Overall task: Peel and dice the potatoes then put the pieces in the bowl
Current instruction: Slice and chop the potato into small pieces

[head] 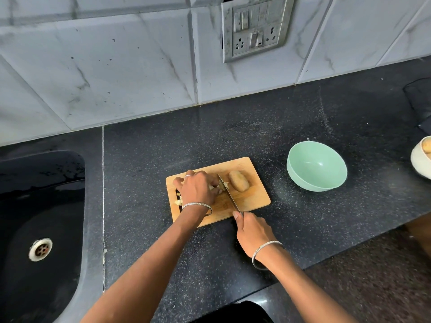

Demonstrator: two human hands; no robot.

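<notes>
A wooden cutting board lies on the black counter. My left hand curls over pale cut potato pieces near the board's left middle, hiding most of them. My right hand grips the handle of a knife, whose blade runs across the board right beside the left hand's fingers. A whole brown potato lies just right of the blade. A few pale scraps sit at the board's left edge. The green bowl stands empty to the right of the board.
A black sink with a metal drain is at the left. A white bowl with something yellowish inside shows at the right edge. A switch and socket plate hangs on the tiled wall. The counter's front edge runs diagonally at lower right.
</notes>
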